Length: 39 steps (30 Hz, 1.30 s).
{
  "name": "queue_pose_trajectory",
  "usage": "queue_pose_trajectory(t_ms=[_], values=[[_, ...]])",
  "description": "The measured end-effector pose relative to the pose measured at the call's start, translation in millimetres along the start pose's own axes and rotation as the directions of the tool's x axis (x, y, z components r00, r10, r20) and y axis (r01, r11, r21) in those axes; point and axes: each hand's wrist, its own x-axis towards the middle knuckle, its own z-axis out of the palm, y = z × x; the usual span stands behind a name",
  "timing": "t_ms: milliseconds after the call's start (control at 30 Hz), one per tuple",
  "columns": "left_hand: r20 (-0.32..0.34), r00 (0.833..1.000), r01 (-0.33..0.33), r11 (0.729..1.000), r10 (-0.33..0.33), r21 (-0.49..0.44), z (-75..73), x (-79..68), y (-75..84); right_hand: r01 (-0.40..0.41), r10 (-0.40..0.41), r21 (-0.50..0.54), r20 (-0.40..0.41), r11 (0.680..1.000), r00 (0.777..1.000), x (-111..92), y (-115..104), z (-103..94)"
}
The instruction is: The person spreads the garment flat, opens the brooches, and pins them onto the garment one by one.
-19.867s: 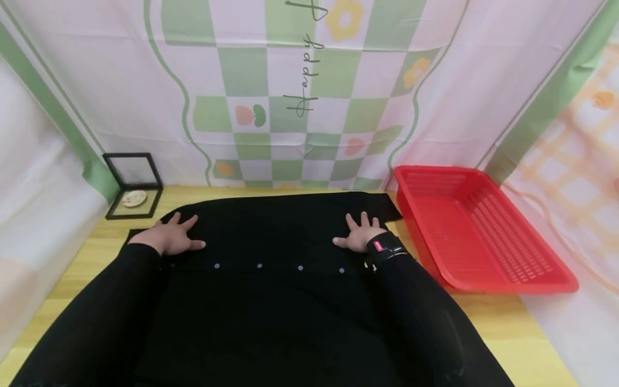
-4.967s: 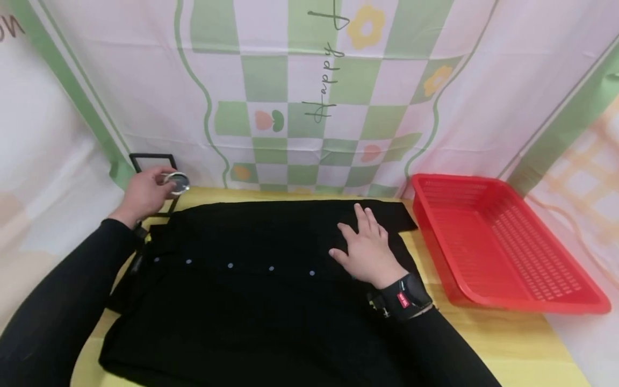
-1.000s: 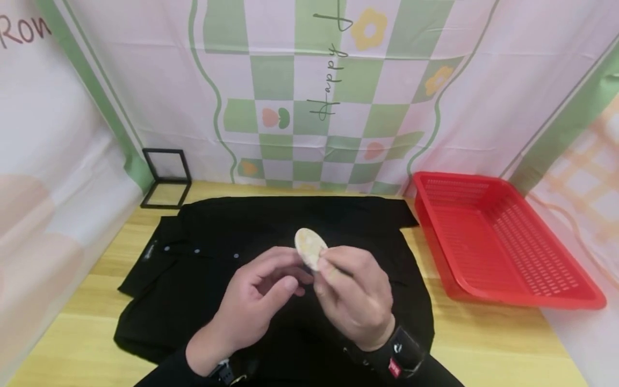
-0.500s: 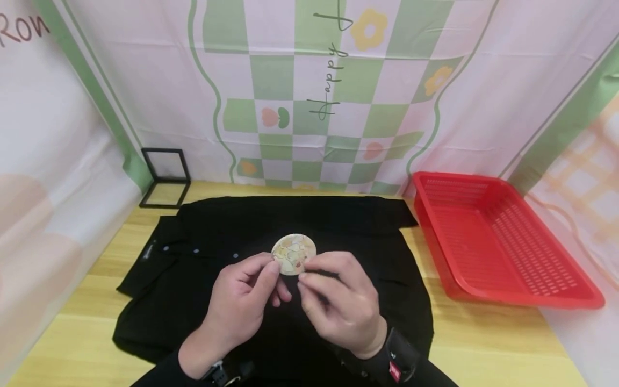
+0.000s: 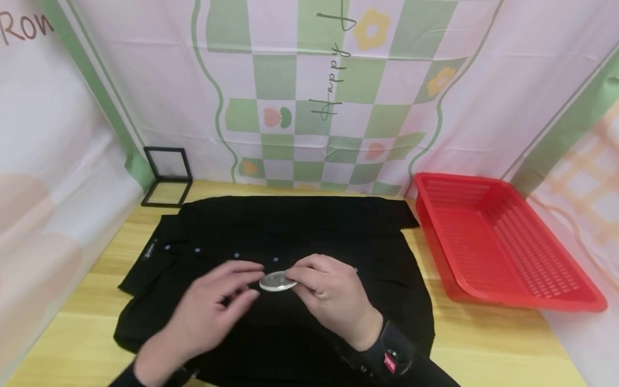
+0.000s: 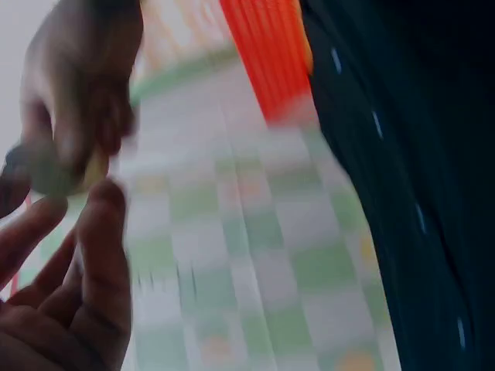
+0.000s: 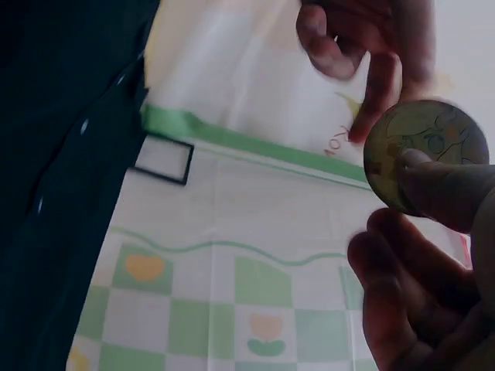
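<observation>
A round badge (image 5: 276, 281) is held over the black shirt, its grey metal back uppermost in the head view. My right hand (image 5: 335, 298) pinches its right edge between thumb and fingers. In the right wrist view, the badge's (image 7: 456, 127) printed cartoon face shows, with the thumb across it. My left hand (image 5: 208, 301) is near the badge's left edge, fingers spread and slightly bent, blurred, holding nothing. Under both hands lies the black shirt (image 5: 300, 226), spread flat with its row of buttons running crosswise and its collar to the left.
A black hinged frame (image 5: 167, 179) stands folded out at the back left of the wooden table (image 5: 72, 333). On the right is a red perforated basket (image 5: 437, 252). A printed cloth (image 5: 314, 118) hangs behind the table and along its sides.
The frame earlier held the badge, which the left hand picked up. Since then it has passed to the right hand and flipped from printed face to metal back; the left hand has drawn off leftward.
</observation>
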Motion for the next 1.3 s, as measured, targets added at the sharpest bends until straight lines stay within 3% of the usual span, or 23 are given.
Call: queue_pose_trajectory(t_ms=[67,100,167,200,233,333,367,400,433,500,633,833,1000,1233,1300], values=[[0.006,0.999,0.035,0.992,-0.036,0.123,-18.0,-5.0,-17.4,0.017,-0.016,-0.010,0.022,1.000,1.000,-2,4,2.9],[0.027,0.996,0.078,0.980,-0.084,0.185,-27.6,-7.7,-26.5,0.017,-0.016,-0.007,0.037,1.000,0.999,-2,5,4.2],[0.125,0.972,0.152,0.942,-0.197,0.298,-44.6,-13.1,-45.8,0.001,-0.002,0.010,0.083,1.000,0.997,-4,9,6.7],[0.196,0.948,0.172,0.921,-0.251,0.349,-50.0,-16.2,-55.5,-0.011,0.009,0.019,0.108,1.000,0.994,-4,10,7.9],[0.275,0.911,0.183,0.900,-0.307,0.396,-53.6,-19.4,-64.5,-0.022,0.018,0.026,0.132,0.999,0.991,-4,11,9.7],[0.470,0.781,0.168,0.864,-0.410,0.474,-53.8,-30.7,-90.9,-0.045,0.035,0.048,0.195,0.998,0.980,-3,13,16.6],[0.508,0.752,0.148,0.859,-0.419,0.490,-52.2,-34.8,-98.2,-0.046,0.034,0.052,0.209,0.998,0.977,-3,13,19.5],[0.526,0.738,0.132,0.855,-0.423,0.502,-50.4,-38.3,-104.3,-0.053,0.038,0.065,0.222,0.996,0.974,-2,12,22.3],[0.535,0.734,0.110,0.851,-0.418,0.514,-49.3,-40.8,-109.2,-0.054,0.035,0.075,0.235,0.996,0.971,-2,12,25.2],[0.536,0.746,0.060,0.841,-0.396,0.538,-48.2,-44.3,-116.2,-0.062,0.034,0.100,0.266,0.993,0.963,0,10,29.9],[0.503,0.796,-0.001,0.829,-0.338,0.559,-48.5,-43.6,-122.9,-0.049,0.010,0.108,0.331,0.993,0.944,3,6,37.0],[0.479,0.829,-0.017,0.843,-0.289,0.538,-52.4,-45.7,-127.5,-0.053,0.009,0.093,0.421,0.994,0.907,3,1,46.9],[0.468,0.847,-0.022,0.865,-0.251,0.502,-60.9,-44.0,-128.1,-0.075,0.027,0.079,0.492,0.994,0.870,6,-4,56.3],[0.469,0.852,-0.018,0.881,-0.234,0.473,-68.9,-39.3,-132.0,-0.020,0.009,0.017,0.501,1.000,0.865,14,-13,79.1],[0.477,0.851,-0.034,0.885,-0.218,0.464,-70.9,-38.8,-132.8,-0.020,0.007,0.020,0.519,1.000,0.855,17,-16,89.4]])
